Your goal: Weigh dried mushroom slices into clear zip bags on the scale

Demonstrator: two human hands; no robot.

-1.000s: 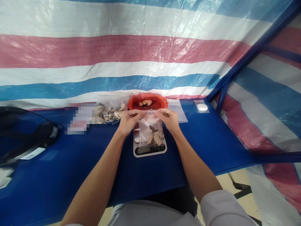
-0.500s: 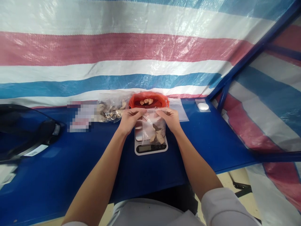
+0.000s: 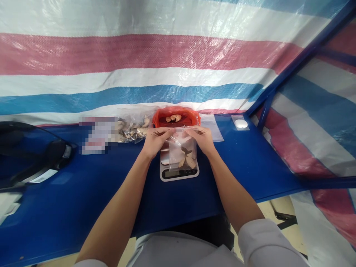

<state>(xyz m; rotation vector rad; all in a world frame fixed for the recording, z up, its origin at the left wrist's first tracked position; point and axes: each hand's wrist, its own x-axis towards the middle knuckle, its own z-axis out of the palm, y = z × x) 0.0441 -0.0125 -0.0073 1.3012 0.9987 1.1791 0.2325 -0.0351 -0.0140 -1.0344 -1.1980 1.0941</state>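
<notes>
Striped sheeting [image 3: 139,52] in white, blue and red backs everything; below it spreads a blue table [image 3: 244,163], a black object [image 3: 54,154] too blurred to name at its left; toward the back lie a large, filled clear bag [image 3: 139,115] and, just beside it, a red bag [image 3: 158,118] with its mouth gaping; in front of that sits a kitchen scale [image 3: 166,157]. Over the scale, the left hand [image 3: 155,142] and right hand [image 3: 203,139] face each other, thumbs and forefingers pinched together on the top edge of a small clear bag [image 3: 175,157]; over the last second that grip has stayed put, and the small clear bag has drifted only slightly right against the scale, so by my reading it remains mid-handling; whether its lower end touches the scale I cannot tell. Its long axis runs from the red bag toward the person; the pinched edge points away, the bottom nearest the person, overlapping the display panel [image 3: 171,174]; the pale and dark pieces [image 3: 190,161] inside gather at lower right.
</notes>
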